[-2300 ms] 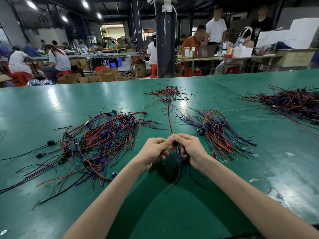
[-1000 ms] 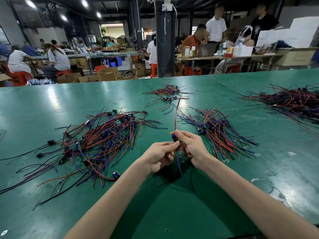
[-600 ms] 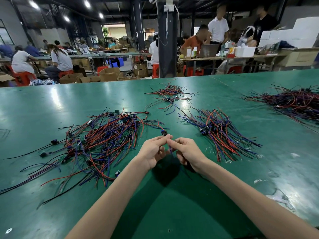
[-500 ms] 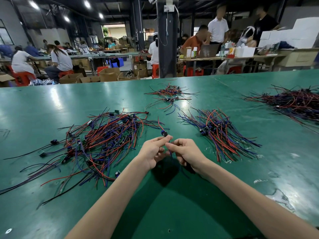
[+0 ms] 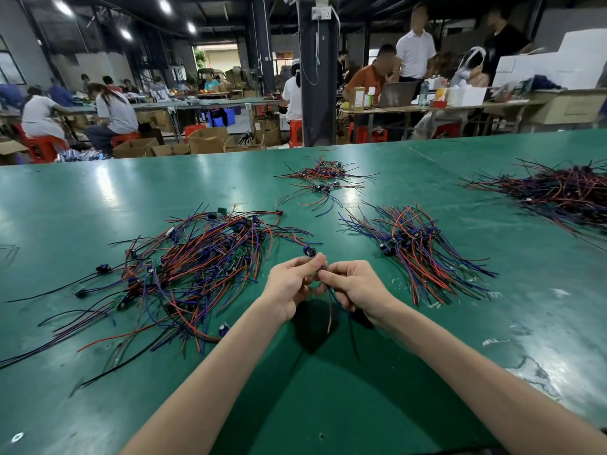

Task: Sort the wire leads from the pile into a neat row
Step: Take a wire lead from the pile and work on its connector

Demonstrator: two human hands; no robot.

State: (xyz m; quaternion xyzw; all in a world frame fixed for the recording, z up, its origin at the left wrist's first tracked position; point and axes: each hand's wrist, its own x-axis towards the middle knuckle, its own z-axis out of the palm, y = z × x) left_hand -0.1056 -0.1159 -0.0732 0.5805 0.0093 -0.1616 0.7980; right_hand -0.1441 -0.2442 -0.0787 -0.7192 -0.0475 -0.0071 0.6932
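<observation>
I have both grips together over the green surface (image 5: 98, 198), close in front of me. My left grip (image 5: 290, 284) is closed: thumb and forefinger pinch one wire lead (image 5: 328, 310) just under its blue component (image 5: 309, 251), which pokes up past the fingertips. My right grip (image 5: 353, 287) is curled shut on the same lead, touching the left grip at the fingertips and pinching the wires a little lower down. From between the two grips a red wire and a blue one hang down toward the surface, with their loose ends near my right wrist. I cannot tell whether the ends touch the surface.

To the left of my left grip lies the tangled pile (image 5: 197, 267), red, blue and black wires crossing every way, its near edge just beside that wrist. A few stray black wires trail off farther left. To the right of my right grip, a little beyond it, sits the row (image 5: 417, 247) of sorted leads, with the components lined up and the wires fanned out toward me. Straight past both grips lies a small cluster (image 5: 323, 178) of leads, and well off to the right a dark heap (image 5: 565, 192).
</observation>
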